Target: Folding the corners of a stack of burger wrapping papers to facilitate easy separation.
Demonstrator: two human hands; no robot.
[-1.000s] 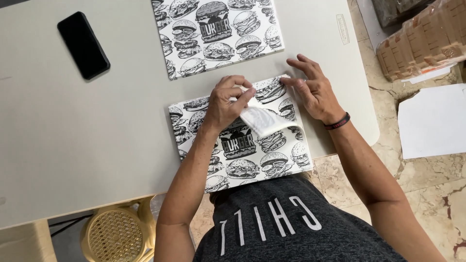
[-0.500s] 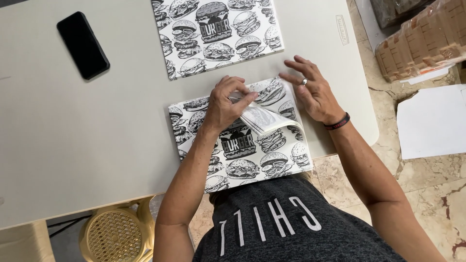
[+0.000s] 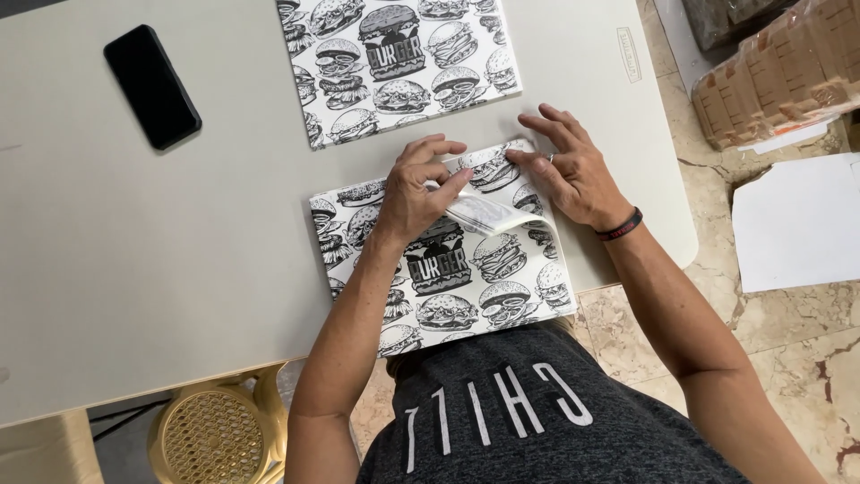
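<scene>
The left hand [image 3: 414, 190] pinches a curled-up corner of the top printed sheet [image 3: 479, 211] between thumb and fingers, lifting it off the near stack of burger-patterned paper [image 3: 466, 287] at the table's [image 3: 179, 269] near edge. The right hand [image 3: 569, 170], fingers spread and grasping nothing, presses flat on the stack's far right corner. Farther off lies a second printed stack [image 3: 399, 63], with a black phone [image 3: 150, 85] to the far left

burger-print paper stack [image 3: 448, 269] — table's near edge | top sheet's corner lifted, curled
</scene>
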